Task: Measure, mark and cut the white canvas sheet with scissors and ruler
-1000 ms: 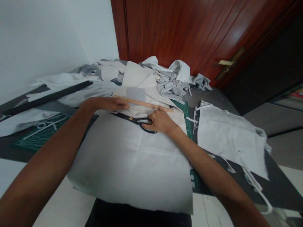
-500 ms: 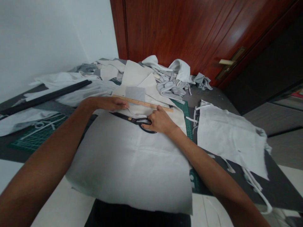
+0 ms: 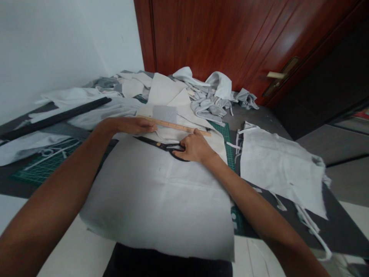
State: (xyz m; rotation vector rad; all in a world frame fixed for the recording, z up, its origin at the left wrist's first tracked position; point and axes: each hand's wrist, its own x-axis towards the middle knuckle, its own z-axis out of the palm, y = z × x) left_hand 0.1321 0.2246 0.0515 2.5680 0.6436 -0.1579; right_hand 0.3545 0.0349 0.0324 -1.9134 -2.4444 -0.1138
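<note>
A large piece of pale grey-white cloth point(image 3: 155, 184) spreads across the work surface and hangs over its near edge. My left hand point(image 3: 141, 125) is closed at the cloth's far edge, where a fold runs out from the fingertips. Right beside it lies a wooden ruler point(image 3: 178, 126), slanting down to the right. My right hand point(image 3: 194, 147) grips the black handles of a pair of fabric scissors point(image 3: 158, 144), whose blades point left over the cloth. One finger of that hand reaches up to the ruler's edge. A grey square patch point(image 3: 164, 114) lies just beyond the ruler.
Green cutting mats point(image 3: 47, 161) lie partly under the cloth. Fabric scraps point(image 3: 207, 107) are heaped at the back by the wooden door point(image 3: 201, 38). A long black strip point(image 3: 54, 118) rests on cloth at left. A stitched white fabric piece point(image 3: 279, 165) with straps lies at right.
My right hand has shifted very slightly at the scissors, with its raised finger a little further right along the ruler. The left hand, ruler and cloth look unmoved.
</note>
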